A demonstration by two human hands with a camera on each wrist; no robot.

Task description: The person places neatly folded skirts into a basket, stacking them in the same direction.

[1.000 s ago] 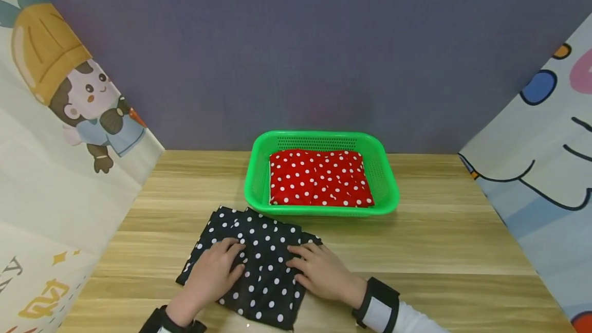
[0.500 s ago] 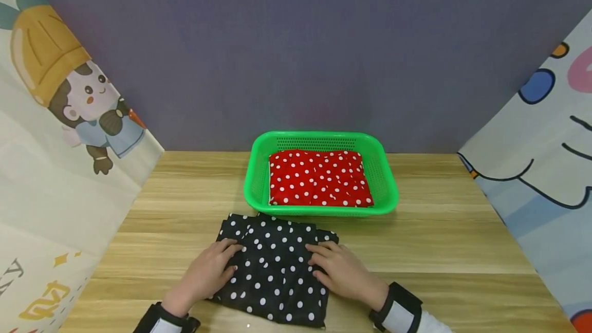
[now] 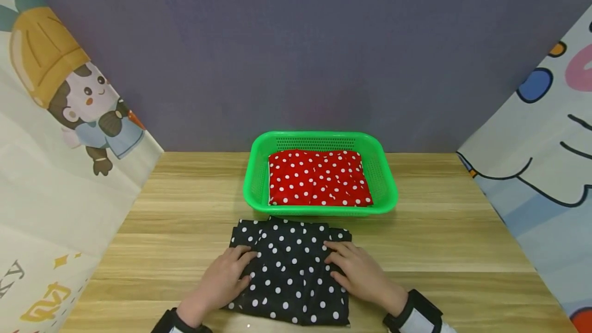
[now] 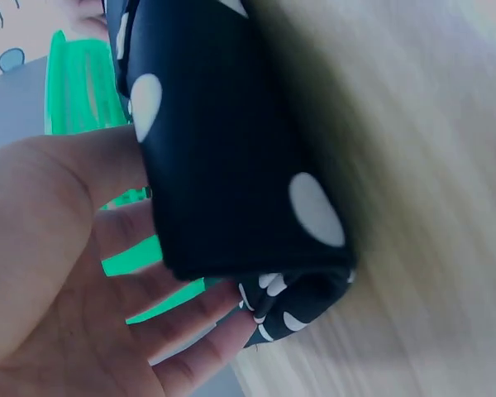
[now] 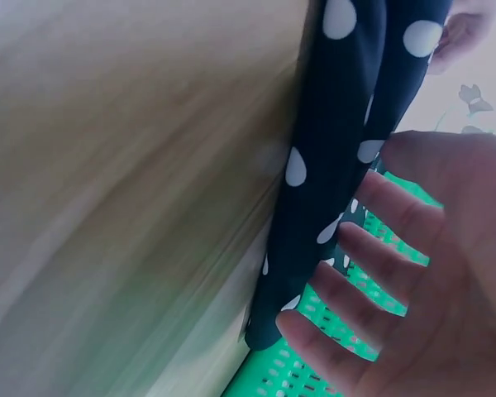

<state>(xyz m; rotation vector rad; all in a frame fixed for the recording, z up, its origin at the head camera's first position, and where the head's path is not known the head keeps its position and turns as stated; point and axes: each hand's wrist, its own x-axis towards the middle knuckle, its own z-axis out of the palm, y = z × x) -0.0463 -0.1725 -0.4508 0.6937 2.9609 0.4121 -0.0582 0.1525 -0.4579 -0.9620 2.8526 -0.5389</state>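
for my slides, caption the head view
Left hand and right hand touch the sides of a black dotted cloth in front of a green basket holding a red dotted cloth.

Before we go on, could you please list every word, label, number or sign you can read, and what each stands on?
"ky", uncertain: slanted letters on the left wall, cut off by the picture's edge.
Gold mark below: too unclear to read.
Black cloth, red cloth, basket: no text visible.
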